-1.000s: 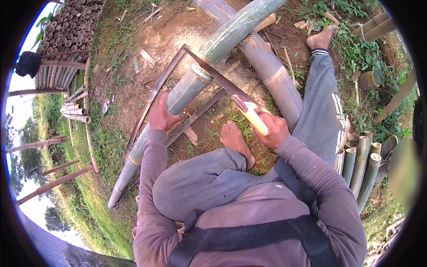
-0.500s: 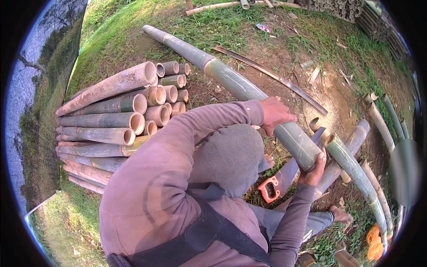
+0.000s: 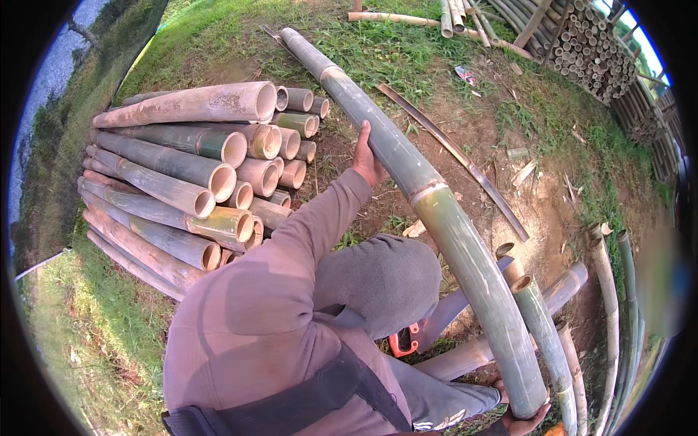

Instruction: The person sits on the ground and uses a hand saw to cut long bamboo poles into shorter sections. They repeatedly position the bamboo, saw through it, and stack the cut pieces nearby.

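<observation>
A thick green bamboo pole (image 3: 465, 247) runs slantwise before me, from the upper middle down to the lower right. My left hand (image 3: 369, 156) grips its left side partway up, thumb showing and the other fingers hidden beneath. At the near end my right hand (image 3: 525, 423) cups the pole from below, close to the lower edge of the picture. A handsaw with an orange handle (image 3: 401, 341) lies beside my bent knee, its blade partly covered by my leg and the pole.
Cut bamboo lengths (image 3: 203, 172) are stacked at the left. A split bamboo strip (image 3: 458, 156) lies on the dirt beyond the pole. Several poles (image 3: 542, 327) lean or lie at the right, near my foot. A large bamboo stack (image 3: 589, 54) stands at the far right.
The pole has shifted toward me and down to the right, its near end now at the lower edge. My left hand now holds it farther up; my right hand has moved down with the end.
</observation>
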`<state>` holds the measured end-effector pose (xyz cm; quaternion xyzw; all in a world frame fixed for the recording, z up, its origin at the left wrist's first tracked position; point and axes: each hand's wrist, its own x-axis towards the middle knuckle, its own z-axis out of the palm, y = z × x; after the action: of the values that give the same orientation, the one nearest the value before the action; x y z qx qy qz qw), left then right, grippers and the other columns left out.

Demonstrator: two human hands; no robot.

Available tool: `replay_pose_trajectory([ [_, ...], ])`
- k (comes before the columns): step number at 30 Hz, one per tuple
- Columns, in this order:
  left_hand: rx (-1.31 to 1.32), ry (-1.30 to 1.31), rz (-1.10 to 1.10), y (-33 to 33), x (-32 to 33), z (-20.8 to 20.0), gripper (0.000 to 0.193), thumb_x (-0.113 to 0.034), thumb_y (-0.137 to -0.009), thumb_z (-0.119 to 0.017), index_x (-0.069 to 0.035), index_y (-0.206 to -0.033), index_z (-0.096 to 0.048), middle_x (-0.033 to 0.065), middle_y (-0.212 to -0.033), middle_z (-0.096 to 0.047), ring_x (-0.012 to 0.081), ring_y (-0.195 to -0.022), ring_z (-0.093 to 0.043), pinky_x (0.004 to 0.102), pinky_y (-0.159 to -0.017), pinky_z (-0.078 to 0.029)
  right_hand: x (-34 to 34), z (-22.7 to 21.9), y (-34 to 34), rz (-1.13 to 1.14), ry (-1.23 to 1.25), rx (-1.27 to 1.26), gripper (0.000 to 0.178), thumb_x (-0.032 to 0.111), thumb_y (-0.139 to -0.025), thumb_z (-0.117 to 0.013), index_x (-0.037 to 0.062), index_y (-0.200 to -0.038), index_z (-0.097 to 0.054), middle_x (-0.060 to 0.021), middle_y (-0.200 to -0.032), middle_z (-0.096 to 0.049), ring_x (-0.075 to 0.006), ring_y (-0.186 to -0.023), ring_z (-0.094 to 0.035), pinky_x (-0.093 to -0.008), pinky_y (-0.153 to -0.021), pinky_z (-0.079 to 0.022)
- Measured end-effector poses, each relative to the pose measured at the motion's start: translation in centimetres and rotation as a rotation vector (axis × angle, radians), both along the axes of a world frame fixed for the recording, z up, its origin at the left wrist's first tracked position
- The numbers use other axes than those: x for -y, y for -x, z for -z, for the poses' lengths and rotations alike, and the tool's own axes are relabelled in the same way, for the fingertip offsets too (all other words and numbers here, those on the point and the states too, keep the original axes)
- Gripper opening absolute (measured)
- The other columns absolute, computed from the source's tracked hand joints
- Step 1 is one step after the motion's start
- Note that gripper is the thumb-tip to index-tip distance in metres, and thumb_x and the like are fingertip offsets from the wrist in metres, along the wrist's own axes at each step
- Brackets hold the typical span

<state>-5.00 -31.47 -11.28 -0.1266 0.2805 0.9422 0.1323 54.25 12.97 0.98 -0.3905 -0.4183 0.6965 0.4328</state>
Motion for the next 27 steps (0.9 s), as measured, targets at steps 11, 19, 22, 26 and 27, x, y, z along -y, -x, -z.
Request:
replay_pose_trajectory([
  [11,0.121,0.055,0.058,-7.6,-2.1,-2.0,0.091,-0.071,-0.082,-0.077,-0.012,-0.145,-0.050,0.0142,-0.127,-0.064,0.0343,-0.119,-0.065,0.0618,-0.108,-0.050,-6.0,7.4,-3.4,0.300,-0.111,0.170,0.054,0.039,-0.089,-0.065,0.0007,-0.126,-0.069,-0.0213,-0.127,-0.071,-0.0405,-0.121,-0.066,-0.0568,-0.104,-0.052],
  [19,-0.173,0.057,-0.010,-9.8,-0.6,-13.8,0.075,-0.061,-0.086,-0.080,-0.012,-0.137,-0.056,0.0099,-0.125,-0.065,0.0293,-0.117,-0.065,0.0574,-0.101,-0.052,-12.4,1.1,-0.8,0.034,-0.135,0.024,0.069,0.042,-0.091,-0.058,-0.0005,-0.146,-0.058,-0.0237,-0.146,-0.061,-0.0403,-0.135,-0.059,-0.0577,-0.113,-0.047],
  [22,-0.290,0.046,-0.132,-11.9,3.3,-17.4,0.070,-0.056,-0.087,-0.081,-0.012,-0.136,-0.057,0.0088,-0.124,-0.065,0.0279,-0.116,-0.065,0.0569,-0.098,-0.052,-11.0,-1.8,5.1,0.083,-0.168,-0.015,0.068,0.043,-0.094,-0.059,-0.0004,-0.146,-0.058,-0.0229,-0.146,-0.061,-0.0399,-0.135,-0.059,-0.0572,-0.112,-0.048],
  [26,-0.354,0.025,-0.291,-14.5,8.1,-21.8,0.056,-0.047,-0.093,-0.079,-0.009,-0.129,-0.059,0.0076,-0.115,-0.066,0.0241,-0.107,-0.068,0.0491,-0.093,-0.057,-10.2,-4.7,9.4,0.076,-0.175,-0.078,0.067,0.045,-0.097,-0.061,-0.0002,-0.146,-0.057,-0.0218,-0.146,-0.061,-0.0392,-0.135,-0.060,-0.0566,-0.112,-0.049],
  [27,-0.349,0.037,-0.320,-14.9,9.5,-22.6,0.052,-0.045,-0.096,-0.078,-0.007,-0.127,-0.059,0.0079,-0.113,-0.067,0.0234,-0.105,-0.069,0.0462,-0.092,-0.058,-10.0,-5.2,10.5,0.071,-0.177,-0.100,0.067,0.045,-0.098,-0.061,-0.0002,-0.147,-0.057,-0.0216,-0.146,-0.062,-0.0391,-0.135,-0.060,-0.0565,-0.112,-0.049],
])
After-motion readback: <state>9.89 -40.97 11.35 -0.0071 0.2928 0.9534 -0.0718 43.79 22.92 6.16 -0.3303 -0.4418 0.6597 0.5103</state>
